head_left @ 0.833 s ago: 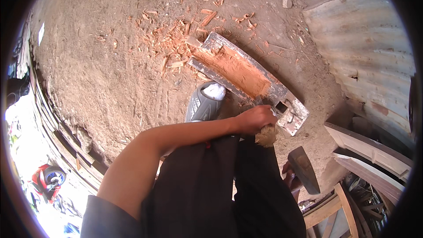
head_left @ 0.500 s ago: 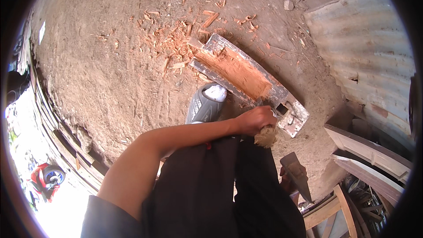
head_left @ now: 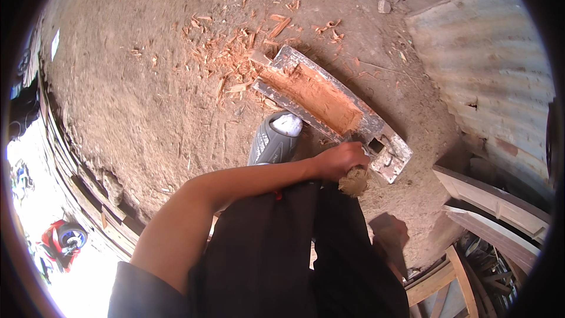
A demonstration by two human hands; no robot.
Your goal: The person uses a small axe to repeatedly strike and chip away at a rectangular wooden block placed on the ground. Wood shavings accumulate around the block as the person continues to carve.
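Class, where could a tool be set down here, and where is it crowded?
Broad bare dirt lies between the planks and grey shoe. A narrower, mostly bare patch separates the hollowed wood block from the corrugated sheet. Crowded: wood shavings at the block's far end; left hand gripping a chisel by its near end.

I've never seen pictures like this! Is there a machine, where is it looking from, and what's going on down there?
There's no machine: these are a person's bare hands. The view comes from a wide camera on the person's head, looking down, so edges bend. The left hand grips a stubby, rough-ended handle close to a hollowed wooden block lying on the dirt ground. Reddish wood chips lie scattered near its far end. The right hand, low beside the dark trouser leg, is too blurred to tell what it holds.
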